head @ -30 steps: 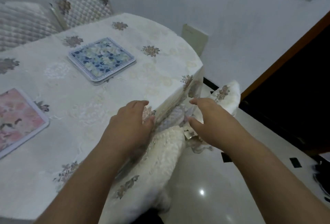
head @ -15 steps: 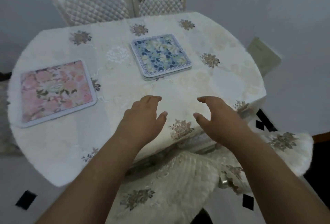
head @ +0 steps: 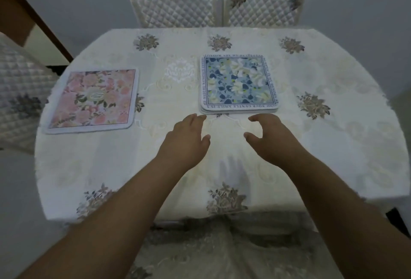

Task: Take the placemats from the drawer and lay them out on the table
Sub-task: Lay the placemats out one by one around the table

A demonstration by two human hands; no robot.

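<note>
We see the table [head: 333, 145] under a cream flowered cloth, with two quilted chairs [head: 175, 3] at its far side. A pink placemat [head: 93, 101] lies flat at the left; a stack of blue placemats [head: 239, 84] sits at centre, toward the far side. Just near of that stack, our left hand [head: 185, 138] and right hand [head: 270, 138] hover loosely spread, holding nothing.

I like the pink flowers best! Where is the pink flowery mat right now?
In the head view the pink placemat lies flat on the table's left side, left of the blue placemat stack and beyond the left hand.
</note>
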